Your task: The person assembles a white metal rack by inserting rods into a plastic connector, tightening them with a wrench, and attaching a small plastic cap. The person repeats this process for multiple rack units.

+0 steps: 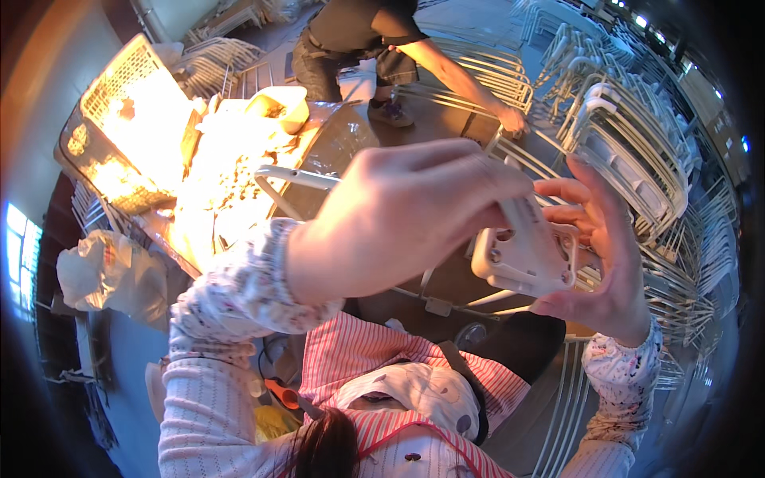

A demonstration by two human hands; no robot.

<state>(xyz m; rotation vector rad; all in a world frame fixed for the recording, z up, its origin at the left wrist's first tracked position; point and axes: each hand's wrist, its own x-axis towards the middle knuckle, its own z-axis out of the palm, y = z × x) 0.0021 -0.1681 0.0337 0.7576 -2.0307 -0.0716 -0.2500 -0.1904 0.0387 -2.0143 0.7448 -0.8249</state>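
In front of me is a small white plastic part (520,269) with rounded edges and several round holes or screw heads. My left hand (406,221) pinches it from above, and its fingertips are partly hidden behind the knuckles. The fingers and thumb of my right hand (609,257) curve around its right side. A white tubular metal frame (299,175) passes behind my left hand. Its lower bars cross above my lap, with a small pale fitting (438,306) on one of them.
On the left, a brightly lit work surface (224,179) carries small parts, a yellow tub (281,107) and a plastic basket (113,149). A plastic bag (113,275) hangs nearby. A person (358,48) bends ahead, one hand on metal frames. Stacked white frames (627,155) crowd the right.
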